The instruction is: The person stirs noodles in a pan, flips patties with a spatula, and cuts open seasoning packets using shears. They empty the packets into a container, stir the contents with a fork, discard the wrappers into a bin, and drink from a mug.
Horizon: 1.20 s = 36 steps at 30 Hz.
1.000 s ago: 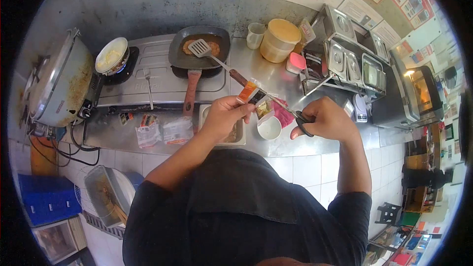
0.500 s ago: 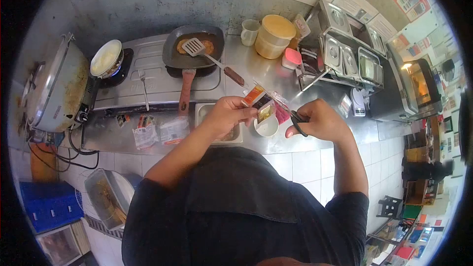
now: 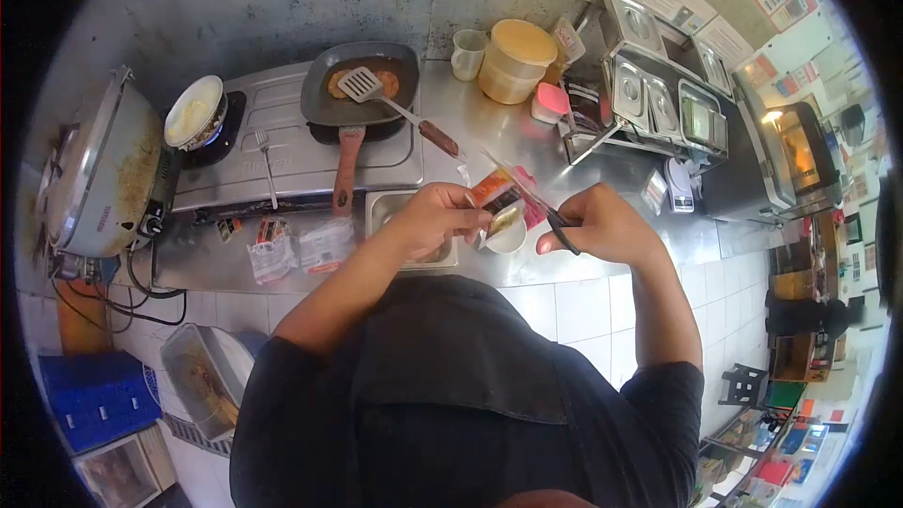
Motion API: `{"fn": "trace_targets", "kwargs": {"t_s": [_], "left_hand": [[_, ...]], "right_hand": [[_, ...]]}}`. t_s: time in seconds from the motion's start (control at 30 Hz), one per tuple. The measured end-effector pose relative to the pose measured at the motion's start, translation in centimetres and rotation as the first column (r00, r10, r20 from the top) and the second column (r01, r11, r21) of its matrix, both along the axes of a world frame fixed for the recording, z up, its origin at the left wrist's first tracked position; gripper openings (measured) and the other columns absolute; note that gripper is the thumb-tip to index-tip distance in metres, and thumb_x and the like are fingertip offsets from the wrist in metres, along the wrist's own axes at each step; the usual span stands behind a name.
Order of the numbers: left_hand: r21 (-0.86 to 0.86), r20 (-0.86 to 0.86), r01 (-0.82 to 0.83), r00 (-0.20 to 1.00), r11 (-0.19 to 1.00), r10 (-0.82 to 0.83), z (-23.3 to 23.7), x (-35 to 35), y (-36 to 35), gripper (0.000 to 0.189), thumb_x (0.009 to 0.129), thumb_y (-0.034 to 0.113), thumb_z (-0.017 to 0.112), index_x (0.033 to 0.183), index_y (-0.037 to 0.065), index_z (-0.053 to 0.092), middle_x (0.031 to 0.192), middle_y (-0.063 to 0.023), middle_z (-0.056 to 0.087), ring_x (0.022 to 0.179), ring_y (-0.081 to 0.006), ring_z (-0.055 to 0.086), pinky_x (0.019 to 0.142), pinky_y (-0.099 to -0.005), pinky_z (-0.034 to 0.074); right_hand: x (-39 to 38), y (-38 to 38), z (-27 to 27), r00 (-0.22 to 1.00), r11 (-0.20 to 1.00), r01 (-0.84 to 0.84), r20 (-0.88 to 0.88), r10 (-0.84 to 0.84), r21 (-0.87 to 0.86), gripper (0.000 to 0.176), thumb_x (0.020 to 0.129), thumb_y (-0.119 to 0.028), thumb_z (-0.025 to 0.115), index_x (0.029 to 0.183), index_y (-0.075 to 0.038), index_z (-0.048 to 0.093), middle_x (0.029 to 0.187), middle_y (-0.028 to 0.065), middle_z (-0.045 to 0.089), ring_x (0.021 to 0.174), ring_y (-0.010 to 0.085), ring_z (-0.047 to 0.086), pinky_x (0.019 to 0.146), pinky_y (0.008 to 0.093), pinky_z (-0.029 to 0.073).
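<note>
My left hand (image 3: 440, 224) pinches an orange-and-black packet (image 3: 493, 190) by its near side, above the counter. Black-handled scissors (image 3: 562, 230) are in my right hand (image 3: 607, 229), their blades reaching up and left along the packet's right side. Below the packet stands a small white bowl (image 3: 509, 239), partly covered by it. Something pink (image 3: 529, 214) lies just behind the bowl. A metal tray (image 3: 382, 210) set at the counter's front edge is partly hidden by my left hand.
On the stove, a square pan (image 3: 322, 103) holds browned food with a slotted spatula (image 3: 361, 85) across it. At left a white pan (image 3: 213, 92) sits over a lit flame. Opened packets (image 3: 324, 245) lie at the front edge. A large tub (image 3: 513, 61) stands behind, beside steel containers (image 3: 632, 94).
The packet has tilted and dropped slightly nearer the bowl. The scissors have shifted a little with my right hand. The whole view has moved slightly.
</note>
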<state>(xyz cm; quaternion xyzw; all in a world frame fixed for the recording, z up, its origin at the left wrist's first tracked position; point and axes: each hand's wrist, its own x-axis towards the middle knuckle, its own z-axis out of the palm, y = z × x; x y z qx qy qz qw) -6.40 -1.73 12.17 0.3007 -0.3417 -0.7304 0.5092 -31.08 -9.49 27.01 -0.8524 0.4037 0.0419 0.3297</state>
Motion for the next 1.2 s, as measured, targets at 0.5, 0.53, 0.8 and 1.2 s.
{"fn": "trace_targets", "kwargs": {"t_s": [0.5,0.53,0.8,1.2], "left_hand": [[0.092,-0.251,0.161,0.959,0.983,-0.133,-5.4,1.9,1.0,0.007,0.091,0.005,0.071,0.097,0.003,0.067,0.082,-0.0056,0.067,0.069,-0.0151,0.064,0.063,-0.0264,0.052],[0.131,-0.176,0.116,0.98,0.985,-0.092,-5.7,2.2,1.9,0.006,0.092,0.006,0.07,0.095,0.002,0.066,0.083,-0.0057,0.065,0.068,-0.0145,0.061,0.063,-0.027,0.05],[0.189,0.455,-0.209,0.885,0.959,0.102,-11.0,5.2,7.4,0.019,0.097,0.02,0.067,0.095,0.001,0.067,0.076,-0.0003,0.063,0.064,-0.0081,0.056,0.063,-0.0252,0.048],[-0.36,0.92,-0.214,0.081,0.908,0.384,-9.5,6.4,6.1,0.022,0.096,0.017,0.059,0.107,0.0,0.07,0.095,-0.0191,0.066,0.089,-0.0382,0.064,0.079,-0.0425,0.051]], "right_hand": [[-3.1,-2.7,-10.1,0.964,0.964,0.255,0.063,-0.26,0.074,0.055,0.083,-0.051,0.077,0.07,0.002,0.068,0.063,0.0117,0.059,0.061,0.0195,0.054,0.06,0.0382,0.044],[-4.4,-3.4,-12.3,0.964,0.963,0.255,0.059,-0.26,0.087,0.055,0.083,-0.051,0.077,0.07,0.002,0.068,0.063,0.0117,0.059,0.061,0.0195,0.054,0.06,0.0382,0.044],[-12.5,-7.4,-27.6,0.73,0.925,0.326,-0.569,-0.378,-0.196,0.073,0.08,-0.055,0.069,0.131,-0.003,0.062,0.137,0.0273,0.051,0.128,0.0494,0.045,0.105,0.0485,0.046],[-9.5,-8.1,-25.9,0.598,0.932,0.242,-0.715,-0.363,-0.271,0.115,0.054,-0.064,0.091,0.135,0.004,0.045,0.148,0.0229,0.038,0.125,0.0405,0.056,0.1,0.0463,0.052]]}}
